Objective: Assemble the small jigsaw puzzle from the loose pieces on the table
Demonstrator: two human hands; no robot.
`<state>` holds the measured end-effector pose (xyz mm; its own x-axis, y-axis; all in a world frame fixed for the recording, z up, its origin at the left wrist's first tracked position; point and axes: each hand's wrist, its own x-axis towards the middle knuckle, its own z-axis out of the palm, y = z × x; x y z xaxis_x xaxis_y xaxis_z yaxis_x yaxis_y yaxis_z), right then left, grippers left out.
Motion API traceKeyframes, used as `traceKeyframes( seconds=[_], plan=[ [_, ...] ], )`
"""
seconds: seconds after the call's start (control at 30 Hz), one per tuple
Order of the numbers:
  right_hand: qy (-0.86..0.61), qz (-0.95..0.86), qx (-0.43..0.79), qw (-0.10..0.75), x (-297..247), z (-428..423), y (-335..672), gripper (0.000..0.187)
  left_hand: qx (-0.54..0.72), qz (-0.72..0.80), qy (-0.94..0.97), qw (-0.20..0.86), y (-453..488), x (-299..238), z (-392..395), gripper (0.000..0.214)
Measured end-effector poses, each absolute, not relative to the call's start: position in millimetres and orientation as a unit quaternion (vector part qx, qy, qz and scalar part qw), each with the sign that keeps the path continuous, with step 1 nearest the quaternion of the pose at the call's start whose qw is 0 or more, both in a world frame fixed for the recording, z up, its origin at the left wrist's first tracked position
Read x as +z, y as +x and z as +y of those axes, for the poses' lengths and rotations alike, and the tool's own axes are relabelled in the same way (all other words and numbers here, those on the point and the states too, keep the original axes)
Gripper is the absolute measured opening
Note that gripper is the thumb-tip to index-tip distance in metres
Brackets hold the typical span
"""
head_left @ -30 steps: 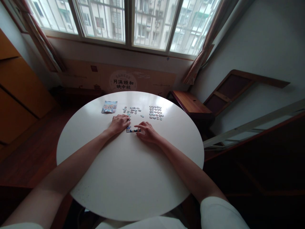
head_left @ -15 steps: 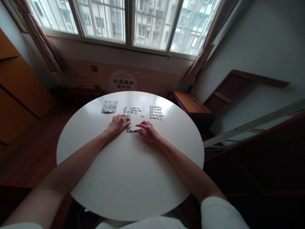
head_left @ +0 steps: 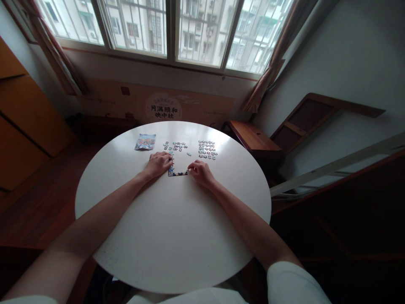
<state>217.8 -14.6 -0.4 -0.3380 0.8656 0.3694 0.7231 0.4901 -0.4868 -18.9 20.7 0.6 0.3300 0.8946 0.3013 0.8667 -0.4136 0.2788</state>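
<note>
Head view: rested the left hand (head_left: 159, 163) with bent fingers, grip unclear, over the left side of an L-shaped puzzle border (head_left: 177, 174) on the tabletop (head_left: 177, 228). Held the right hand (head_left: 201, 172), fingers narrowed, at its right end; could not tell if gripping anything. Saw loose pieces (head_left: 208, 149) beyond.

"月满颐和", "映中秋", on tan panel (head_left: 207, 103)
</note>
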Motion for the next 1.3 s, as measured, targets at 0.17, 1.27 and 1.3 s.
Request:
traceKeyframes(
  seconds=[0.17, 1.27, 1.3],
  plan=[
    [-0.466, -0.824, 0.126, 0.297, -1.9, -13.8, 216.9, 0.017, 0.213, 0.544, 0.811, 0.029, -18.8, -0.6, 20.4, 0.030],
    [-0.459, -0.828, 0.134, 0.291, -2.1, -13.7, 216.5, 0.019, 0.216, 0.539, 0.814, 0.022, -20.8, -4.2, 23.6, 0.031],
    [-0.459, -0.829, 0.133, 0.290, -1.4, -14.1, 216.4, 0.019, 0.217, 0.538, 0.814, 0.022, -20.9, -4.0, 23.5, 0.031]
  ],
)
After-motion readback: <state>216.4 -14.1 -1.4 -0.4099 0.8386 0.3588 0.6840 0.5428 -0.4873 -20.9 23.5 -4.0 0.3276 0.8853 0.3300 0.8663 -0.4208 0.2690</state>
